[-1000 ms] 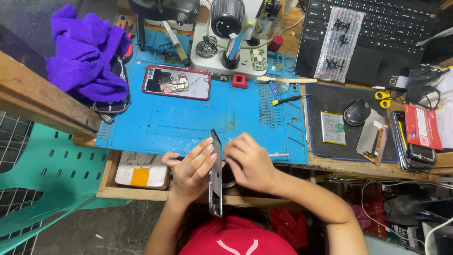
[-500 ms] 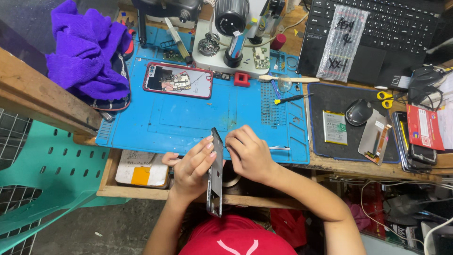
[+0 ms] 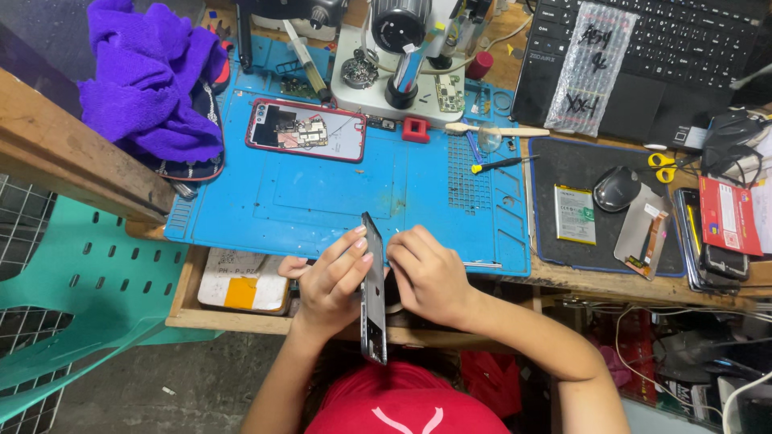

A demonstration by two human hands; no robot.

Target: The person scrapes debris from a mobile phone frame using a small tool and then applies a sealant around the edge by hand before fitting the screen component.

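left hand: grip pinches phone frame on edge, steadying it | right hand: fingers pressed on its side | over blue mat, worktop edge

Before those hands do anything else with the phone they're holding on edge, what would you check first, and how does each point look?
1. Both hands on the phone: left hand and right hand each touch it. Ok.
2. Phone held over the blue mat or the desk: it stands on edge past the desk front. Not ok.
3. Firmness of the grip: cannot tell.
4. Bare mat just ahead to set it down: ok.
5. Opened red-rimmed phone well clear of the hands: ok.
6. Small screwdriver within reach on the mat: ok.
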